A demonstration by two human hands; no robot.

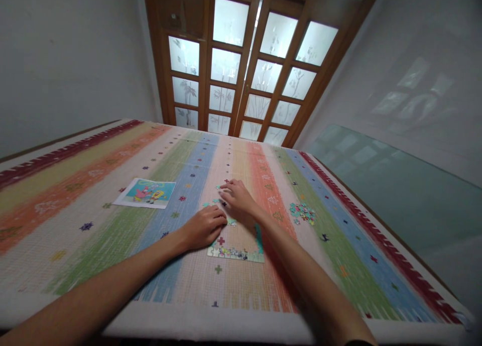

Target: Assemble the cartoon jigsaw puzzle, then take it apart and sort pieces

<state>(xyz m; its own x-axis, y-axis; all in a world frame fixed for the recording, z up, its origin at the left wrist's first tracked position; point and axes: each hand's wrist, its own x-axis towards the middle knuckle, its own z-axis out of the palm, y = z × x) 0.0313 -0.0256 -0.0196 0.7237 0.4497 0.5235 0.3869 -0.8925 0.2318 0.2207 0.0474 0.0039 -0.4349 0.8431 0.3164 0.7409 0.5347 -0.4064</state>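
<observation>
A partly joined jigsaw puzzle (pixel 234 254) lies flat before me, its bottom row and part of its right side showing. My left hand (pixel 208 225) rests on the cloth above that row, fingers curled; whatever may be under them is hidden. Beside those fingertips lie joined light puzzle pieces (pixel 232 223). My right hand (pixel 238 196) is farther forward, its fingers bent and a little apart. A small teal puzzle piece (pixel 218 187) sits at its fingertips. Between the hands, a few teal pieces (pixel 216 201) are partly covered.
A pile of loose puzzle pieces (pixel 303 213) lies to the right. On the left is a printed cartoon picture (pixel 146 193). A striped tablecloth (pixel 113 245) covers the table. Beyond it stand wooden doors with glass panes (pixel 226 65), with walls on both sides.
</observation>
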